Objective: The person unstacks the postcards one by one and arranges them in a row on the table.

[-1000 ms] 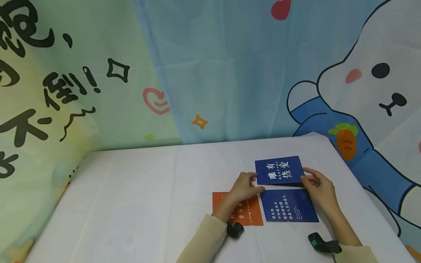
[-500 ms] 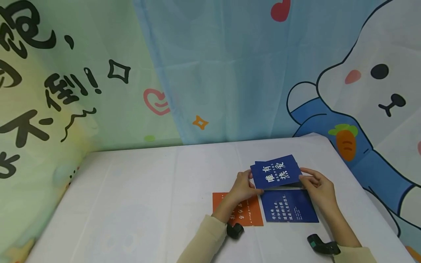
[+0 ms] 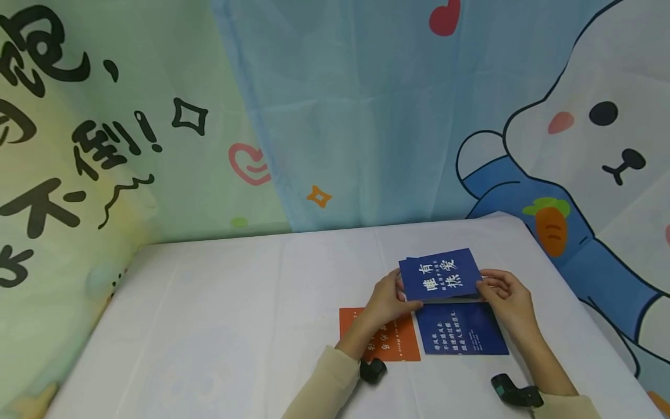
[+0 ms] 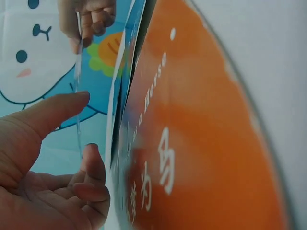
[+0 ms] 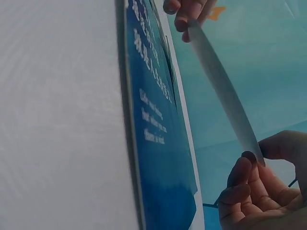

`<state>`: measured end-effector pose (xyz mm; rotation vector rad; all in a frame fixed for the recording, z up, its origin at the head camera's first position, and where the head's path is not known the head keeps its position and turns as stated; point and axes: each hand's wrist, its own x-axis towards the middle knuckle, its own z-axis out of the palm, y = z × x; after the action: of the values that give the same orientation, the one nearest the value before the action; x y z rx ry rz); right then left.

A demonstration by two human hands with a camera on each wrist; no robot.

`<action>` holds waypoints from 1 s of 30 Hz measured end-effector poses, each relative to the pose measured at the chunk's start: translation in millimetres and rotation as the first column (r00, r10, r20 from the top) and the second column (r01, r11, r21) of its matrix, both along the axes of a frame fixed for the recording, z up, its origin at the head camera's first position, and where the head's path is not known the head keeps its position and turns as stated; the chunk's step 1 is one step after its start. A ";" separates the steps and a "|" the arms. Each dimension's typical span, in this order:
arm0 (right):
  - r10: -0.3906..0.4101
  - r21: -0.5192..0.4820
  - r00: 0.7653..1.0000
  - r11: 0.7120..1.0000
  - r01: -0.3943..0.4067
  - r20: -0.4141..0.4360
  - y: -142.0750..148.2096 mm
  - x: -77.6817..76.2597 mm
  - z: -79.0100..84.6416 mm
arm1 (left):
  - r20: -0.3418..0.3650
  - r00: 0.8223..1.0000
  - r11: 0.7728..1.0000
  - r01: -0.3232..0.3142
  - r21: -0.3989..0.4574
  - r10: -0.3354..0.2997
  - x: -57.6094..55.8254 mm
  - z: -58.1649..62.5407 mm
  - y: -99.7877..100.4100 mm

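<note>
A dark blue card [image 3: 442, 273] with white lettering is held between both hands, raised over the table and slightly tilted. My left hand [image 3: 388, 298] holds its left edge, thumb at the near corner and fingers at the side. At the right near corner, my right hand [image 3: 508, 297] pinches it between thumb and fingers. Seen edge-on in the right wrist view, the held card [image 5: 225, 91] bows a little. A corner of another blue card [image 3: 411, 258] peeks out behind it. Just in front lies a second dark blue card [image 3: 463, 329] with smaller white text.
An orange card [image 3: 392, 337] with white writing lies under my left forearm, beside the near blue card. All rest on a white-covered table [image 3: 209, 326]. A printed cloth backdrop [image 3: 335, 116] rises behind the table and along its left side.
The held blue card has shifted left, tilted, then turned partly back, uncovering a corner behind it. Both hands have barely moved. The lower blue and orange cards stay in place.
</note>
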<state>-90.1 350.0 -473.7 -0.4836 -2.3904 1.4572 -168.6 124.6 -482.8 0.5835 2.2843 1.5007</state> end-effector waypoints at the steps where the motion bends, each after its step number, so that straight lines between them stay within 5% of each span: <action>1: 0.003 -0.003 1.000 1.000 -0.003 -0.002 -0.5 0.4 1.0 | -0.001 1.000 1.000 -0.006 -0.005 0.006 0.3 0.7 -0.8; 16: 0.034 0.029 0.998 0.999 -0.036 0.055 -9.3 1.2 2.1 | -0.058 0.998 0.993 -0.023 -0.115 0.017 5.7 10.7 -20.4; 24: 0.046 0.028 0.998 0.998 -0.048 0.053 -21.0 2.8 2.1 | -0.063 0.998 0.993 -0.021 -0.115 0.014 6.4 9.2 -32.0; 30: 0.076 0.094 0.989 0.992 -0.089 0.130 -28.1 3.4 4.2 | -0.062 0.998 0.994 -0.020 -0.108 0.013 5.4 9.4 -41.8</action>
<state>-86.7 321.9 -469.5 -0.4708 -2.5964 1.3705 -163.2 82.7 -473.4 0.5887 2.4052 1.3734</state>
